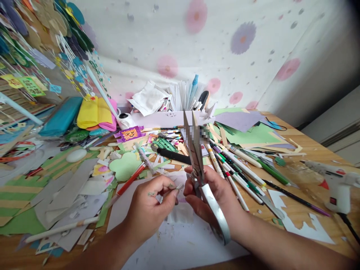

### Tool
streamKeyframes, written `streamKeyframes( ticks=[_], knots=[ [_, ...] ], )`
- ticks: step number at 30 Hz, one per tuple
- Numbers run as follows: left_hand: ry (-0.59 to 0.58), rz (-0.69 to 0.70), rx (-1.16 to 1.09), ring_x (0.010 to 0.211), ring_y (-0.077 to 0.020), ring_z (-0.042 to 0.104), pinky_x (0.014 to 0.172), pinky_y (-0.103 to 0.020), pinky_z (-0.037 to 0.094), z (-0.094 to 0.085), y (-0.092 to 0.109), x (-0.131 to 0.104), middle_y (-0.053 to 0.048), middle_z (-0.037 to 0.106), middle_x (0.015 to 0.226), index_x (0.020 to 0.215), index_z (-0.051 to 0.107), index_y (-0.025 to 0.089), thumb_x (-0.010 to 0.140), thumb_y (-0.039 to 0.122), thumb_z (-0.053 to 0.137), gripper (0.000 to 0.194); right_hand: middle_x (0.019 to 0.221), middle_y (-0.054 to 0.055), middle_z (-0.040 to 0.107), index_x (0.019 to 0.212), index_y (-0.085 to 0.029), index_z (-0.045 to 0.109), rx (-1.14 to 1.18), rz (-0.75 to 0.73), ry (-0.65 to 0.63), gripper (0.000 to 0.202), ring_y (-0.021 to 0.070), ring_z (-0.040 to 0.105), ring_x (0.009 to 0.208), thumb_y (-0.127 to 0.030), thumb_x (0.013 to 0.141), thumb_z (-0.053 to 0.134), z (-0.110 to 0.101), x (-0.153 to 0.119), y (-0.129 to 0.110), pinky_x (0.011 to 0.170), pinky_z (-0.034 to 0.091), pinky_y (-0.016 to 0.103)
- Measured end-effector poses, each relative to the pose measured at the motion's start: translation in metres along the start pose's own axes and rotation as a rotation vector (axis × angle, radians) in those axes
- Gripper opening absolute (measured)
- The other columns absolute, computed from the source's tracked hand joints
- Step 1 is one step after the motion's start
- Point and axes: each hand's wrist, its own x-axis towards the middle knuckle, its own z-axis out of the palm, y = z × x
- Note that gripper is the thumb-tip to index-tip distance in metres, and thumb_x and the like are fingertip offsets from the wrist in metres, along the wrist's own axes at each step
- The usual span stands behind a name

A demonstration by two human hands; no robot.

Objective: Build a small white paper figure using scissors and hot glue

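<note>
In the middle of the head view, my left hand [156, 202] pinches a small whitish scrap [179, 186], perhaps paper, between thumb and fingertips. My right hand [218, 198] grips metal scissors [198, 165] by the handles. Their blades point up and away from me, slightly parted. The scrap is to the left of the scissors and does not touch the blades. Both hands are above a white sheet [157, 247] marked with small specks. Green smudges show on the fingers of my left hand.
Paper scraps [70, 191] cover the left side. Markers [239, 172], a black-handled tool [174, 155] and a red pen [131, 180] lie around the sheet. A glue gun [336, 183] stands at right. Behind is a white box [165, 119] of supplies; paper decorations [64, 48] hang at upper left.
</note>
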Motion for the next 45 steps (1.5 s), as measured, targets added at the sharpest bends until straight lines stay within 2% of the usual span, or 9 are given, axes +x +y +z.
streamKeyframes(
  ticks=[6,12,16,26,31,36,38,41,45],
  knots=[
    [-0.024,0.037,0.013,0.054,-0.0136,0.060,0.051,-0.023,0.048,0.002,0.001,-0.001,0.001,0.063,0.059,0.067,0.059,0.018,0.081,0.013,0.054,0.015,0.081,-0.002,0.062,0.109,-0.024,0.052,-0.042,-0.089,0.018,0.045,0.0121,0.063,0.068,-0.004,0.070,0.061,0.002,0.000,0.009,0.062,0.052,0.024],
    [-0.067,0.048,-0.058,0.065,-0.0150,0.068,0.063,-0.024,0.054,0.004,-0.002,-0.002,-0.001,0.071,0.072,0.079,0.065,0.018,0.082,0.012,0.056,0.011,0.082,-0.001,0.062,0.113,-0.026,0.052,-0.071,-0.150,0.044,0.044,0.0121,0.061,0.070,-0.004,0.076,0.061,0.001,0.001,0.017,0.064,0.053,0.025],
    [-0.060,0.099,-0.006,0.068,-0.0139,0.069,0.065,-0.022,0.054,0.002,-0.001,-0.001,0.000,0.072,0.075,0.084,0.066,0.019,0.083,0.010,0.054,0.015,0.082,-0.001,0.060,0.113,-0.026,0.052,-0.115,-0.153,0.051,0.046,0.0129,0.058,0.069,-0.003,0.074,0.062,-0.001,0.000,0.013,0.062,0.052,0.025],
    [-0.071,0.255,0.131,0.063,-0.0109,0.064,0.061,-0.019,0.048,0.000,-0.001,-0.002,0.001,0.069,0.070,0.081,0.066,0.017,0.081,0.005,0.055,0.016,0.075,-0.003,0.058,0.111,-0.027,0.053,-0.222,-0.171,0.039,0.048,0.0131,0.057,0.069,-0.003,0.070,0.063,0.000,-0.001,0.003,0.061,0.047,0.024],
    [-0.035,0.302,0.164,0.063,-0.0115,0.064,0.060,-0.020,0.048,0.000,-0.003,-0.002,0.000,0.070,0.070,0.081,0.067,0.016,0.079,0.005,0.059,0.014,0.077,-0.002,0.059,0.111,-0.026,0.054,-0.208,-0.184,0.008,0.048,0.0132,0.057,0.071,-0.003,0.070,0.061,0.000,-0.001,0.001,0.061,0.047,0.023],
    [-0.015,0.244,0.158,0.063,-0.0135,0.066,0.059,-0.021,0.049,0.000,-0.007,-0.002,0.000,0.071,0.070,0.078,0.065,0.017,0.079,0.011,0.064,0.006,0.079,-0.002,0.060,0.112,-0.026,0.054,-0.176,-0.175,-0.029,0.051,0.0116,0.056,0.068,-0.001,0.068,0.062,-0.001,0.000,0.001,0.059,0.046,0.021],
    [0.014,0.228,0.124,0.063,-0.0140,0.066,0.060,-0.021,0.050,-0.001,-0.008,-0.002,0.000,0.071,0.071,0.084,0.065,0.017,0.078,0.013,0.067,0.007,0.078,-0.003,0.060,0.112,-0.025,0.054,-0.132,-0.143,-0.046,0.050,0.0102,0.054,0.065,-0.002,0.069,0.064,-0.003,0.001,0.002,0.057,0.045,0.020],
    [-0.007,0.280,0.081,0.065,-0.0128,0.067,0.062,-0.020,0.050,-0.004,-0.008,-0.001,0.001,0.072,0.074,0.094,0.064,0.018,0.079,0.015,0.067,0.016,0.078,-0.004,0.060,0.109,-0.024,0.054,-0.040,-0.097,-0.117,0.048,0.0088,0.055,0.065,0.000,0.069,0.065,-0.006,0.002,0.004,0.060,0.046,0.020],
    [-0.048,0.386,0.122,0.060,-0.0110,0.064,0.059,-0.018,0.047,-0.007,-0.004,0.001,0.003,0.069,0.068,0.081,0.064,0.019,0.082,0.017,0.066,0.003,0.077,-0.003,0.060,0.108,-0.023,0.053,0.047,-0.062,-0.187,0.045,0.0093,0.057,0.066,-0.001,0.070,0.065,-0.011,0.004,0.007,0.062,0.045,0.021]
  ],
)
